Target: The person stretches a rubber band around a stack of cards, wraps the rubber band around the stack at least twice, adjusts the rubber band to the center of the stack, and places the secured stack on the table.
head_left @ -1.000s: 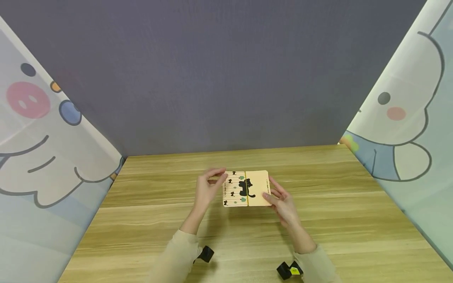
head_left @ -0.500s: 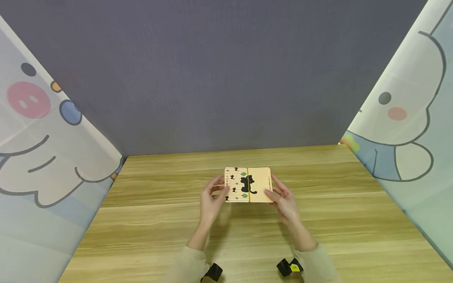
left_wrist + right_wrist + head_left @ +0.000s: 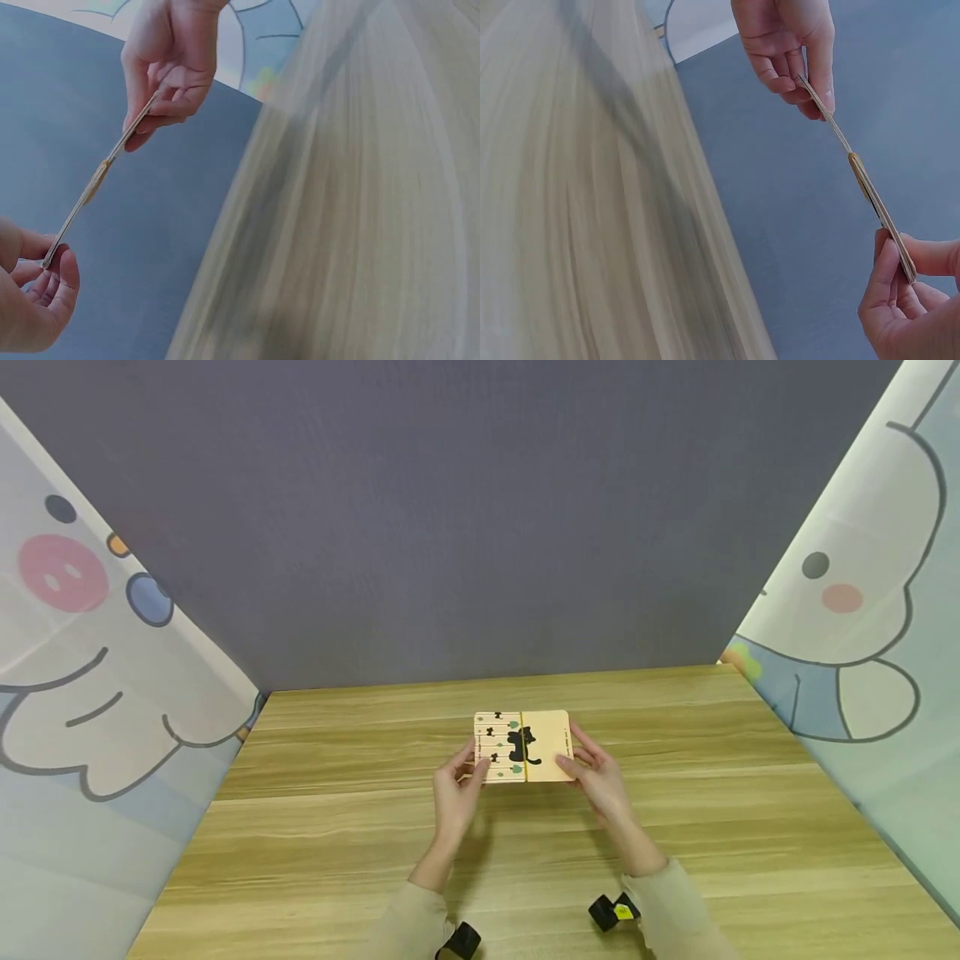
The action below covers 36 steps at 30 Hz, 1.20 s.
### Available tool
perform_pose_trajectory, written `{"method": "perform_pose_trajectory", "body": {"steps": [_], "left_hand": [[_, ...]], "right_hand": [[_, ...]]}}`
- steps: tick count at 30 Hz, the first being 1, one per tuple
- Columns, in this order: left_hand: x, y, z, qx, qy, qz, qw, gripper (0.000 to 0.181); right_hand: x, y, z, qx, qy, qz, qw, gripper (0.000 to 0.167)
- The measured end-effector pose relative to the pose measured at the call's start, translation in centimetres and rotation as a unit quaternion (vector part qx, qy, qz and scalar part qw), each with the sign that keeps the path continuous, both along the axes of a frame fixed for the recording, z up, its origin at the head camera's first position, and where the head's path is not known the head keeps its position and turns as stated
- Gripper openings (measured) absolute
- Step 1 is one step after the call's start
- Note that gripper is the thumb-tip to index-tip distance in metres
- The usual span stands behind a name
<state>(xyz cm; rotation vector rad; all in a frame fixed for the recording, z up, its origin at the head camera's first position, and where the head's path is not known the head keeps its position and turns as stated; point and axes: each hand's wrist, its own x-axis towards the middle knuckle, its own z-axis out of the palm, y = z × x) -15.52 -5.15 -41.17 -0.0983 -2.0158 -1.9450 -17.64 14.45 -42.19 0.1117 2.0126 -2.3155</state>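
Observation:
A thin cream notebook (image 3: 547, 745) with a black cat, small cats and green shapes on its face is held up off the table. Across its middle runs a narrow yellow band (image 3: 522, 719). My left hand (image 3: 454, 797) pinches the left edge, thumb on the face and fingers behind. At the opposite edge my right hand (image 3: 607, 789) pinches it the same way. Edge-on, several thin layers of the notebook (image 3: 73, 215) show in the left wrist view, between both hands. The band (image 3: 859, 176) wraps round it in the right wrist view.
Below the hands lies a wood-grain table (image 3: 315, 827). A dark grey panel (image 3: 480, 527) stands behind it, and cartoon-printed curtains (image 3: 862, 568) hang on both sides. Black devices (image 3: 603, 912) sit at both wrists.
My left hand has shifted right and down along the left edge, its fingers now round it. The notebook has risen slightly away from me. The right hand keeps its hold.

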Motion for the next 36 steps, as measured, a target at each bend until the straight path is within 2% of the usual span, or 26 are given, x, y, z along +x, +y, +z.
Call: {"method": "perform_pose_trajectory", "body": {"steps": [5,9,16,21,30,36], "left_hand": [[-1.6,-0.3,-2.3,-0.019,0.014,0.011,0.9997,0.036],[-2.8,-0.6,-3.3,-0.060,0.010,0.024,0.9979,0.034],[-4.8,-1.1,-4.0,-0.097,-0.038,0.030,0.9941,0.034],[-6.1,-1.3,-4.7,-0.139,-0.078,0.031,0.9868,0.035],[-7.9,-1.7,-5.9,-0.202,-0.082,0.040,0.9751,0.033],[-8.7,-1.7,-6.4,-0.207,-0.109,0.036,0.9717,0.033]], "right_hand": [[-1.0,-0.1,-0.5,0.051,0.015,0.005,0.9986,0.061],[-2.1,-0.1,-1.2,0.060,0.030,0.009,0.9977,0.061],[-4.0,-0.2,-1.9,0.110,0.020,0.009,0.9937,0.056],[-5.4,-0.2,-2.4,0.144,0.002,0.004,0.9896,0.052],[-7.5,-0.6,-3.4,0.191,-0.010,0.000,0.9815,0.050],[-8.8,-0.7,-4.2,0.201,-0.021,-0.009,0.9793,0.049]]}}
